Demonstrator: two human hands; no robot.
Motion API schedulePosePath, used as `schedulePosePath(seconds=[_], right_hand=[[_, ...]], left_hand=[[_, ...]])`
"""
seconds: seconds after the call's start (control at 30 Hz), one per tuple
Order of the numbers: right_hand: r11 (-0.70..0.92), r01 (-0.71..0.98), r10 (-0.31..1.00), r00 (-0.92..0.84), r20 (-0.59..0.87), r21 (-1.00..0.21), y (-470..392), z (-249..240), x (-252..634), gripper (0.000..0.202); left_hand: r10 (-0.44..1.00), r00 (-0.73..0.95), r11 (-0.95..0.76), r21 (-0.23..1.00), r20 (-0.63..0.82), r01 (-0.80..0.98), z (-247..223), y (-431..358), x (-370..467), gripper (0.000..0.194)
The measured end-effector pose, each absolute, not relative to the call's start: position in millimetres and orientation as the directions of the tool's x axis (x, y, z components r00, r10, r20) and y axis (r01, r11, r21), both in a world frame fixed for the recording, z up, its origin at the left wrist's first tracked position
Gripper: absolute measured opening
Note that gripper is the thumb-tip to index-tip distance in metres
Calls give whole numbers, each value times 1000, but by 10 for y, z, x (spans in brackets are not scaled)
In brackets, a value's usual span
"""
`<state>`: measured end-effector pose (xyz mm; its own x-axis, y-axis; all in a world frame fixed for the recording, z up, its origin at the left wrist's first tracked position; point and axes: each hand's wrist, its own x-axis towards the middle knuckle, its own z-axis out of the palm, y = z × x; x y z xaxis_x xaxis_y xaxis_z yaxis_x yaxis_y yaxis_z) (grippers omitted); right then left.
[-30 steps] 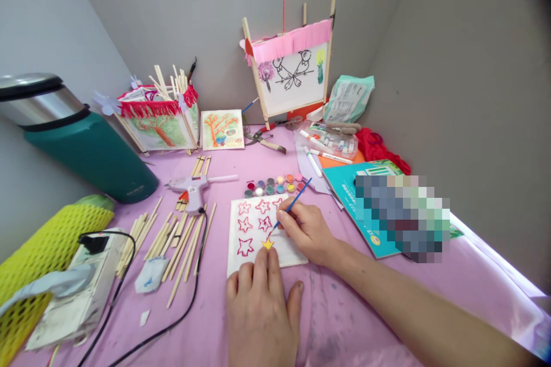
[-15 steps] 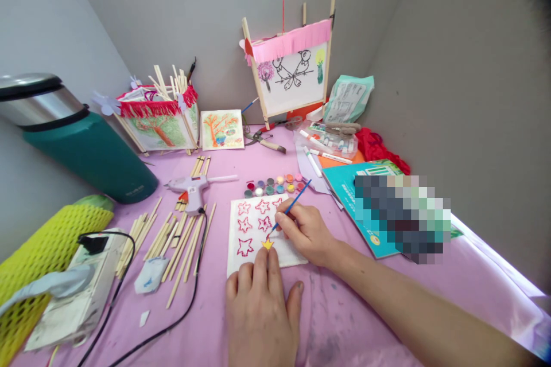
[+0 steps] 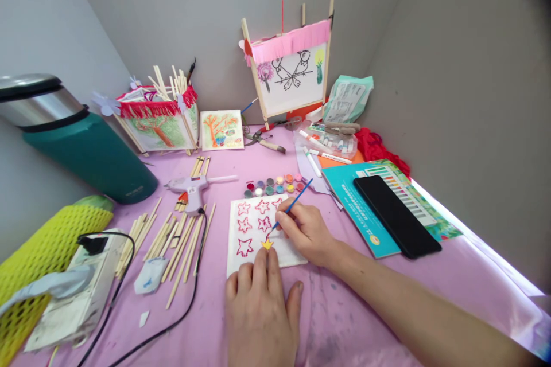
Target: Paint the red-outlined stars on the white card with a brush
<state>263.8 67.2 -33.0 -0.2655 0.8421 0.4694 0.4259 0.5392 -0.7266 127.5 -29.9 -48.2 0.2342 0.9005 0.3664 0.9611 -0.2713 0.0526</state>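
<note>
A white sheet with several red star outlines lies on the purple tablecloth. My left hand rests flat with fingers stretched out, its fingertips on the lower part of a small yellow star and on the sheet. My right hand pinches a thin blue paintbrush, its tip at the top edge of the yellow star. Just behind the sheet stand small paint pots in two rows, in several colours.
To the left lie a glue gun with a black cable, wooden sticks, a power strip and a large teal bottle. At right a black phone rests on a blue book. A paper lantern hangs behind.
Both hands and the sheet stay almost where they were. The paintbrush's upper end has shifted very slightly to the right. The phone, blurred out before, now shows clearly.
</note>
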Motion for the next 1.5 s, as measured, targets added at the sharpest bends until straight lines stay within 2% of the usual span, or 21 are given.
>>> schedulePosePath(seconds=[1.0, 1.37, 1.5], right_hand=[[569, 443, 822, -275, 499, -693, 678, -336, 2640, 18], [488, 394, 861, -66, 505, -779, 704, -391, 2665, 14], [449, 327, 882, -11, 471, -832, 736, -372, 2653, 14]], left_hand=[[894, 240, -279, 50, 378, 959, -480, -299, 1277, 45], [887, 231, -272, 47, 399, 961, -490, -309, 1274, 44], [889, 233, -276, 57, 393, 959, -497, -294, 1275, 46]])
